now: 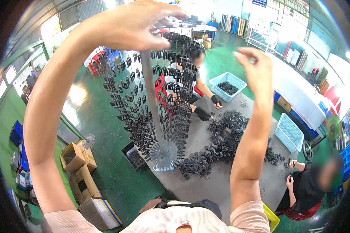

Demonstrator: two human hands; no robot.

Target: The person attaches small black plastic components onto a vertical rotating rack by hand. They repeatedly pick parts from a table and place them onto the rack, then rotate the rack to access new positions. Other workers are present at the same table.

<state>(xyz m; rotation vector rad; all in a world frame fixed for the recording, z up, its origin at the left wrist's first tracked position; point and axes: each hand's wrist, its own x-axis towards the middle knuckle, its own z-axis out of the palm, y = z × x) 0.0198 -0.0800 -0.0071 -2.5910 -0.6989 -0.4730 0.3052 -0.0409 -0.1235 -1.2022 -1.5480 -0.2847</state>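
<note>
A tall rack stands before me: a grey pole ringed by thin wires strung with many small black clip-like parts. At its foot lies a toothed metal disc on the table. Raised to the rack's top, my left hand has its thumb and fingers apart; whether it touches a wire is unclear. My right hand is lifted to the right of the rack, thumb and fingers curled together; anything in them is too small to make out. Below it, loose black parts form a heap.
The grey table bears the heap. A light-blue basket with black parts and another blue basket stand at its far and right sides. Two co-workers handle parts, one gloved hand behind the rack. Cardboard boxes sit left.
</note>
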